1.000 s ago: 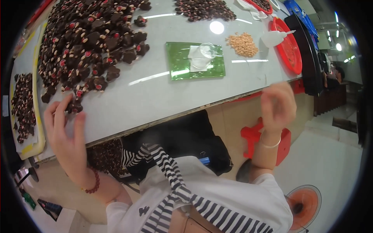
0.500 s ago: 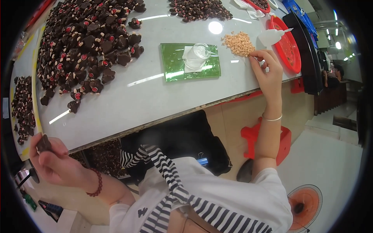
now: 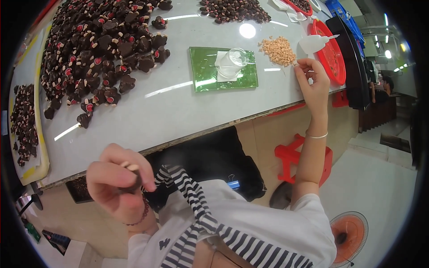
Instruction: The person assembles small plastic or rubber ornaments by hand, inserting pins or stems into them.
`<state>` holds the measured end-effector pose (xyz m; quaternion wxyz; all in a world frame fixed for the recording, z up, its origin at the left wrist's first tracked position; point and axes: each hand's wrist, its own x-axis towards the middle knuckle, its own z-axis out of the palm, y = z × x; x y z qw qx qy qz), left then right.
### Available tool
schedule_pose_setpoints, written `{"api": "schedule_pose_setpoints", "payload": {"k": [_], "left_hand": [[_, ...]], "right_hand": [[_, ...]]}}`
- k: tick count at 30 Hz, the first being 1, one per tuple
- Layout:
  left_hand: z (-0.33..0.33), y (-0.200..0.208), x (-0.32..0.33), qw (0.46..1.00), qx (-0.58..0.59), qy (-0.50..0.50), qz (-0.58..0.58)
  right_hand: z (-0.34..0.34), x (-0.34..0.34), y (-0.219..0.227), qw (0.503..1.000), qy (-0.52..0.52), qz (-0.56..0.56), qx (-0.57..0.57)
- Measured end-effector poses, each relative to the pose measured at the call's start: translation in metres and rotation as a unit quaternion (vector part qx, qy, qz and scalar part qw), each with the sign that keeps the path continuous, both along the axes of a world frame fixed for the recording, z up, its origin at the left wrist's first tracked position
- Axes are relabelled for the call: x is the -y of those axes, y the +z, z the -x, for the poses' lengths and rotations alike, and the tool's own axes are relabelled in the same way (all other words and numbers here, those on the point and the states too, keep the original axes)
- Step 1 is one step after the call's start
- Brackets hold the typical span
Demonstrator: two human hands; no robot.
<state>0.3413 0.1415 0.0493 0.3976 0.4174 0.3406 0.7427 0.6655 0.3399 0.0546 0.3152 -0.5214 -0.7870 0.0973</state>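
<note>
My left hand, in front of the table's near edge, grips a small dark brown piece with pale beige bits showing on it. Its fingers curl around the piece and hide part of it. Over the table's right side, my right hand has thumb and forefinger pinched together beside a small heap of beige pieces. Whatever lies between those fingertips is too small to make out. A clear plastic cup lies tilted on a white paper on a green board, between my two hands.
A large heap of dark brown pieces with pink and beige parts covers the table's left. Further pieces lie in a yellow-edged tray and in a far heap. A white squeeze bottle rests by a red tray. Below stands a red stool.
My left hand has moved right and toward my body with the brown piece, turning so beige bits show. My right hand has shifted slightly right, away from the beige heap.
</note>
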Motion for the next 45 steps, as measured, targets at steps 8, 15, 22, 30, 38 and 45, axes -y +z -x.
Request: {"api": "schedule_pose_setpoints", "payload": {"k": [8,15,22,30,38,45], "left_hand": [[-0.007,0.000,0.001,0.999,0.002,-0.009,0.042],[-0.004,-0.001,0.001,0.999,0.008,-0.015,0.048],[-0.002,-0.004,0.002,0.999,0.003,-0.027,0.047],[-0.012,-0.001,0.003,0.996,0.010,-0.046,0.073],[-0.040,-0.002,-0.015,0.909,0.057,-0.385,0.150],[-0.043,-0.012,-0.014,0.952,-0.062,-0.289,0.076]], "right_hand": [[-0.001,-0.002,0.001,1.000,-0.003,-0.003,0.015],[0.002,-0.005,0.003,0.999,-0.012,-0.011,0.044],[0.006,-0.008,0.005,0.999,-0.010,0.001,0.032],[0.009,-0.002,0.009,0.999,0.003,-0.004,0.037],[0.103,0.103,0.040,0.891,0.401,0.102,-0.190],[0.112,0.109,0.034,0.880,0.424,0.164,-0.141]]}}
